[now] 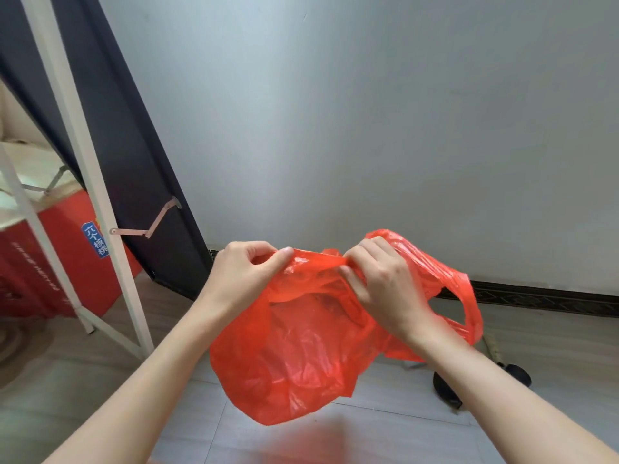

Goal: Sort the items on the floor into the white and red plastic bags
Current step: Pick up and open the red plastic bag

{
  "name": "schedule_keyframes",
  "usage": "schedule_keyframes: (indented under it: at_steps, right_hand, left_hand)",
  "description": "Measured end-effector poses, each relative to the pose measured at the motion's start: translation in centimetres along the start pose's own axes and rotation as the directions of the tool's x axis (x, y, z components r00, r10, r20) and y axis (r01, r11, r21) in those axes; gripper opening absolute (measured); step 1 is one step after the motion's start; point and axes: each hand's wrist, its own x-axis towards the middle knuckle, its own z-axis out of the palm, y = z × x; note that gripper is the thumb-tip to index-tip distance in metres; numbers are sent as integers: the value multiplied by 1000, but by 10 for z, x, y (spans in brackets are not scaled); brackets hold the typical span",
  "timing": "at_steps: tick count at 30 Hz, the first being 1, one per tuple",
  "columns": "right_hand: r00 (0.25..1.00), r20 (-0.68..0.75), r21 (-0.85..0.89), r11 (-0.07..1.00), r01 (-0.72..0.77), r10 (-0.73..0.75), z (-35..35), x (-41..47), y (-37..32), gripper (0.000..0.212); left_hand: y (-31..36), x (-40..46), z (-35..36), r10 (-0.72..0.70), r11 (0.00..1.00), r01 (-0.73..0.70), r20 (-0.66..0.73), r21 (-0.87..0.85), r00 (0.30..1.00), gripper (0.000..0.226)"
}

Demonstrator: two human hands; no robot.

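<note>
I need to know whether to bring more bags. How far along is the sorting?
Done: nothing visibly sorted; whether the red bag holds anything cannot be told. In hand: the left hand and right hand pinch its rim, pulling the mouth apart above the floor. Left: the sorting itself, as far as shows. No white bag is in view, and only a dark object lies behind the right arm.

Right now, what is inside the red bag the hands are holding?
Nothing can be made out inside the red bag. The left hand and right hand pinch its rim, but the mouth faces away; the crumpled, translucent plastic shows only folds, no clear shape.
</note>
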Motion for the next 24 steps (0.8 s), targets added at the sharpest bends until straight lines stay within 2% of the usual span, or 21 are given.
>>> schedule_keyframes:
  at_steps: [3, 5, 7, 10, 12, 14, 16, 18, 20, 22, 24]
  right_hand:
    - [998, 63, 145, 989, -6, -3, -3, 1, -2, 27]
    - [994, 92, 258, 963, -72, 50, -7, 1, -1, 28]
    - [981, 122, 362, 914, -185, 150, -13, 2, -1, 27]
    - [939, 212, 513, 787, -343, 271, -20, 4, -2, 22]
    - [919, 276, 590, 705, -394, 282, -25, 4, -3, 20]
    - [916, 296, 633, 663, -400, 269, -29, 4, -3, 21]
    - [918, 298, 636, 662, -396, 263, -30, 4, -3, 22]
    - [928, 265, 583, 723, -371, 262, -29, 4, -2, 23]
    - [955, 164, 492, 819, -295, 245, -29, 4, 4, 19]
    - [975, 98, 403, 887, -224, 201, -31, 3, 13, 22]
    - [978, 103, 307, 930, -204, 181, -33, 1, 25, 29]
  left_hand:
    - [-10, 3, 4, 206, 943, -145, -185, 298, 961, 32]
    - [-14, 2, 6, 396, 833, -261, -195, 488, 897, 40]
    - [-12, -3, 11, 561, 720, -404, -131, 564, 817, 46]
    - [-3, -11, 25, 754, 476, -574, 26, 666, 656, 53]
    - [0, -12, 36, 759, 415, -602, 105, 682, 642, 51]
    - [2, -12, 44, 739, 453, -615, 114, 646, 664, 46]
    - [5, -13, 49, 723, 554, -650, 87, 520, 685, 33]
    - [8, -13, 50, 673, 668, -649, 78, 364, 736, 24]
    - [7, -12, 49, 609, 728, -611, 116, 311, 785, 26]
    - [3, -8, 46, 585, 736, -594, 136, 326, 799, 23]
    - [1, -6, 44, 591, 730, -600, 138, 328, 795, 19]
